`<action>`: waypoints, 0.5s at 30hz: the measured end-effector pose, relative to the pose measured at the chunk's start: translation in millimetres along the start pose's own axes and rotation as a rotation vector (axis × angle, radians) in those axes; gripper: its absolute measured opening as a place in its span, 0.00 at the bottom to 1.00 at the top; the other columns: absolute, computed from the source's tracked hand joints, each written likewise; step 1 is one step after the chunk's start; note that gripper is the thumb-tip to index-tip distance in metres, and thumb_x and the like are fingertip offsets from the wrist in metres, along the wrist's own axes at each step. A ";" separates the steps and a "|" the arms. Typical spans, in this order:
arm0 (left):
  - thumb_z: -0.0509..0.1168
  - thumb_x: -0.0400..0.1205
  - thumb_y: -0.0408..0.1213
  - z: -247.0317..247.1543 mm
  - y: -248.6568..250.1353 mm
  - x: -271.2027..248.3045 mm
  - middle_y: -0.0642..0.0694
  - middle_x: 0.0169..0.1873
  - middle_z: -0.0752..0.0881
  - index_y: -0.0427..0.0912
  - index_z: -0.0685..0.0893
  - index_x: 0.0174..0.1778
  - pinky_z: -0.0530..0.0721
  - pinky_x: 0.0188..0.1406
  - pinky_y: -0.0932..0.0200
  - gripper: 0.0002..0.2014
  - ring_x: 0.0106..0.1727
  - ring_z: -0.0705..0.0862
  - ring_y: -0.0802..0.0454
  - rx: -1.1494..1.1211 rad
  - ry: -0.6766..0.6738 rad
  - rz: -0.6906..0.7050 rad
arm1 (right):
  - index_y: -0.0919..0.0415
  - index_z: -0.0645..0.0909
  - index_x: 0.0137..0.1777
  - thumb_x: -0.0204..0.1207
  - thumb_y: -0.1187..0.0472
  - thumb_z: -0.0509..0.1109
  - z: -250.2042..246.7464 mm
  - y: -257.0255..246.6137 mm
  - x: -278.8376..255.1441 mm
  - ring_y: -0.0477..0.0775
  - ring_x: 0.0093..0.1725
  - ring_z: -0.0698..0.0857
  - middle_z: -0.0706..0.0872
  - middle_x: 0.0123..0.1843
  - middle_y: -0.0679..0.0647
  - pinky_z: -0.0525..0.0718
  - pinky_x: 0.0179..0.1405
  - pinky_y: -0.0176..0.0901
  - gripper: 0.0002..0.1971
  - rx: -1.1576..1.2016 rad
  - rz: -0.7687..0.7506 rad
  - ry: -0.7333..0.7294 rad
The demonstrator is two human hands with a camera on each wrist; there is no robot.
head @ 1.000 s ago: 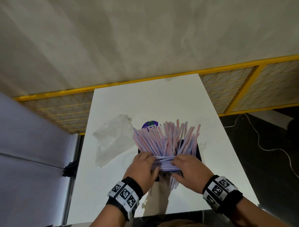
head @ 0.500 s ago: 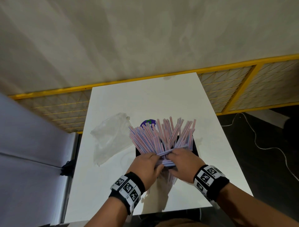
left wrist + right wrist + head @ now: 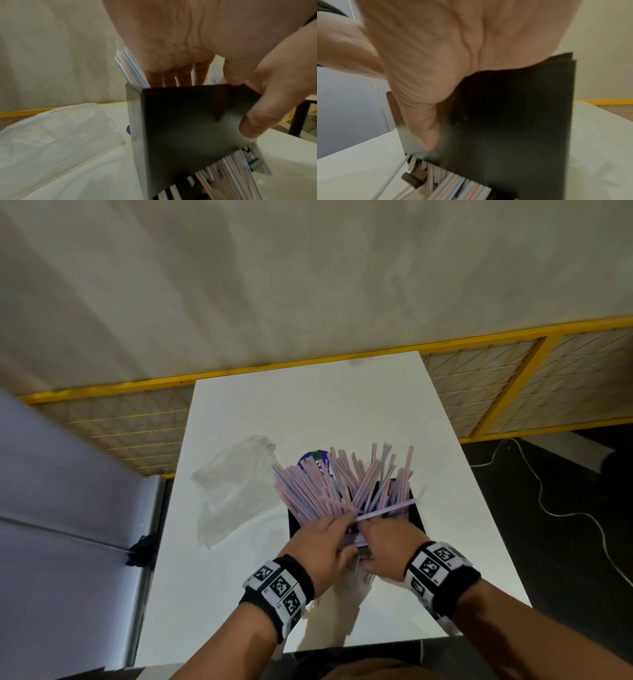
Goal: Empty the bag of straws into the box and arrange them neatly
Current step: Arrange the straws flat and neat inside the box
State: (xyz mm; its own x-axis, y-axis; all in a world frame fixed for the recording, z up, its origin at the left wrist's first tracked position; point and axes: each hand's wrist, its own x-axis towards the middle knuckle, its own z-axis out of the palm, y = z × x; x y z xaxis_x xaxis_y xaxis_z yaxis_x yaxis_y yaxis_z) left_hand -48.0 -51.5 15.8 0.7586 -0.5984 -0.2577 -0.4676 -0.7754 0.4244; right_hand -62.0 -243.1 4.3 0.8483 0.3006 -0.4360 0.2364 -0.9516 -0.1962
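The left hand (image 3: 322, 546) lies at the near left rim of the black rectangular box (image 3: 416, 517), its fingers (image 3: 185, 73) straight and reaching down among the straws while its thumb (image 3: 267, 108) presses flat on the box's outer near wall; nothing is pinched. The right hand (image 3: 387, 546) sits just beside it at the near right rim, palm on the top edge and thumb (image 3: 426, 121) flat against the same wall; whether its fingers grip any straws cannot be told, as they are hidden inside the box.

The pink, white and blue striped plastic straws (image 3: 342, 484) stand in the box with their long axes roughly upright, fanning away from the person: the left ones lean left, the right ones lean right. One straw lies crosswise over the bunch, pointing right. More straw ends show at the foot of the box's near wall, by the bench.

The box stands on the white bench (image 3: 308, 405), toward its near half. A crumpled clear plastic bag (image 3: 233, 491) lies flat on the bench just left of the box. A purple round sticker (image 3: 310, 460) shows on the bench behind the straws, partly hidden by them. A yellow metal mesh fence (image 3: 513, 385) runs behind the bench's far edge.
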 end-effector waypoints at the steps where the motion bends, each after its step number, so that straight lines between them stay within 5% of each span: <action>1: 0.56 0.89 0.53 2.0 0.6 1.0 0.47 0.76 0.75 0.52 0.64 0.86 0.72 0.77 0.49 0.28 0.74 0.74 0.45 0.029 -0.029 0.025 | 0.51 0.78 0.70 0.77 0.43 0.67 -1.6 1.3 0.2 0.60 0.60 0.88 0.89 0.63 0.53 0.85 0.61 0.52 0.23 0.005 -0.011 0.000; 11: 0.57 0.86 0.60 -1.5 0.8 4.9 0.47 0.66 0.80 0.49 0.74 0.70 0.77 0.68 0.47 0.23 0.65 0.78 0.44 0.137 -0.060 -0.082 | 0.47 0.77 0.68 0.72 0.39 0.65 -2.3 3.4 1.6 0.61 0.66 0.84 0.87 0.65 0.51 0.80 0.67 0.57 0.26 0.031 -0.013 0.001; 15: 0.55 0.88 0.59 0.8 0.2 4.1 0.47 0.75 0.76 0.50 0.66 0.83 0.72 0.75 0.49 0.29 0.73 0.74 0.44 0.090 -0.060 -0.045 | 0.46 0.78 0.66 0.73 0.41 0.67 -4.2 4.5 -1.4 0.58 0.60 0.87 0.89 0.61 0.50 0.83 0.59 0.49 0.23 0.101 -0.024 -0.016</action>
State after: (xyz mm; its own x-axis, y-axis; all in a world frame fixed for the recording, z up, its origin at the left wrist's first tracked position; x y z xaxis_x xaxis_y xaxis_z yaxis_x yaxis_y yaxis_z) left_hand -45.3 -54.3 14.2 0.7527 -0.5712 -0.3274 -0.4745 -0.8154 0.3317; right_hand -60.1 -248.1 7.7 0.8352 0.3252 -0.4434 0.2073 -0.9331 -0.2938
